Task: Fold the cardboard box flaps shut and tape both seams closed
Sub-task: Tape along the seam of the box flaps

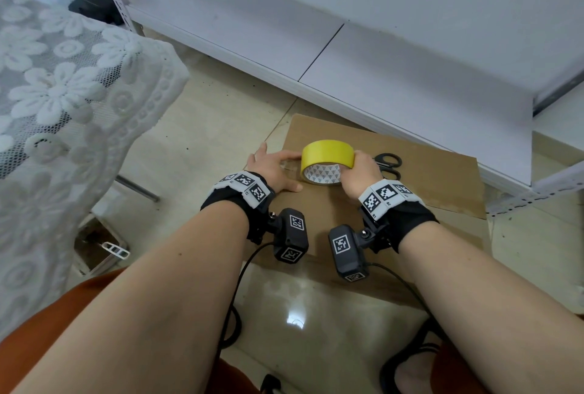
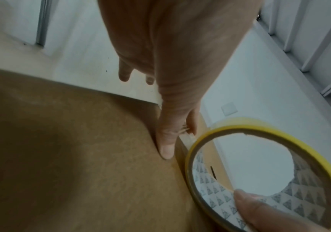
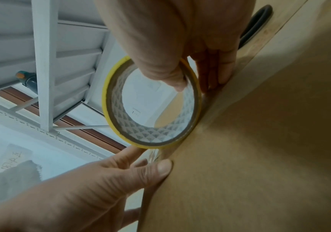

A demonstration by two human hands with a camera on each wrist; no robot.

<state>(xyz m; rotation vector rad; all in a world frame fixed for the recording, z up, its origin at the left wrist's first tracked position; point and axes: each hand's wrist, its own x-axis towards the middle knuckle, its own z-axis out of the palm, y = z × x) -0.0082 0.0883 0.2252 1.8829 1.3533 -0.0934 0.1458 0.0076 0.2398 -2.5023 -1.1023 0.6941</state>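
Starting the first strip of tape: the box (image 1: 379, 191) lies on the floor (image 1: 202, 128) in front of the shelf (image 1: 395, 55), flaps down flat, scissors (image 1: 388, 163) resting on its top just behind the right hand.

Right hand (image 1: 360, 174) grips the roll (image 1: 327, 158) standing on edge on the box top, thumb hooked inside the core, fingers over the yellow outer face. Left hand (image 1: 273, 169) lies flat with fingers straight, pressing down at the box's left edge; its thumb (image 2: 166, 146) bears on the cardboard just beside the roll, and a short clear length of tape shows between fingers and roll in the wrist views. Whether that free end is already stuck down I cannot tell.

Judgement: one seam is being begun, nothing yet sealed.

Notes for doing it well:
- Anchor the end first. Rub it hard with the left thumb, with some overhang down the side wall so it will not peel.
- Pull the roll low and straight along the seam, centred over the gap between flaps.
- Keep light tension; slack gives wrinkles.
- Follow with the left palm, smoothing from anchor toward roll.
- Risk: flaps may spring apart if left pressure lifts early.
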